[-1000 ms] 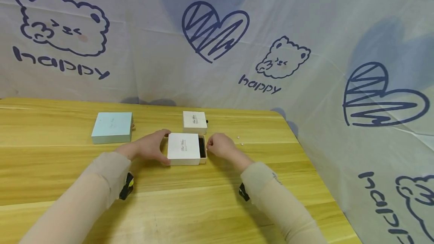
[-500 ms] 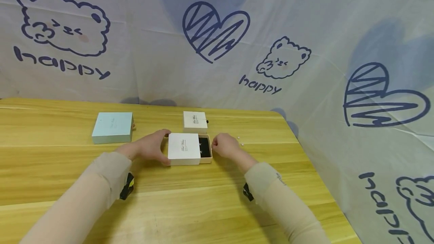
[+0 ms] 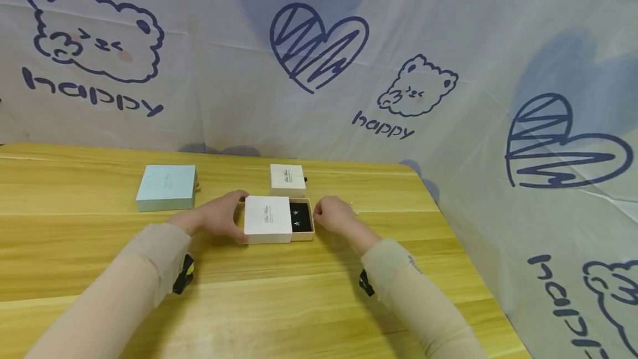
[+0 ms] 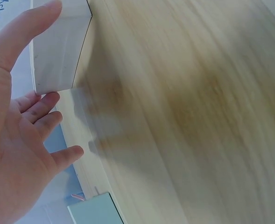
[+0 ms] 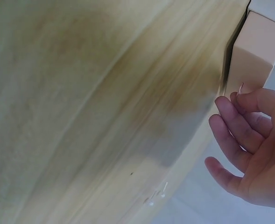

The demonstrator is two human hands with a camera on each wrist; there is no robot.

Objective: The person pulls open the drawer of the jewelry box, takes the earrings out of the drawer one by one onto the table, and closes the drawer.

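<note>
A white slide-out jewelry box [image 3: 267, 216] lies on the wooden table, its cream drawer [image 3: 301, 237] partly out to the right. On the drawer's black pad [image 3: 301, 216] sit two small star-shaped earrings [image 3: 297, 223]. My left hand [image 3: 224, 216] grips the white sleeve at its left end; thumb and fingers lie on opposite sides of the box [image 4: 60, 51] in the left wrist view. At the drawer's outer end, my right hand [image 3: 335, 216] pinches a small pull tab [image 5: 240, 89], mostly hidden by thumb and forefinger. Its other fingers are loosely bent.
Just behind stands a smaller white box [image 3: 286, 179] with a dark tab. A light blue box [image 3: 166, 187] lies left of my left hand. Two tiny pearl-like studs [image 5: 164, 189] lie on the table beyond my right hand. A printed cloth [image 3: 224, 98] hangs behind the table.
My right hand has moved right, and the drawer has slid farther out, baring the black pad and star earrings. The sleeve and my left hand have shifted slightly left.
</note>
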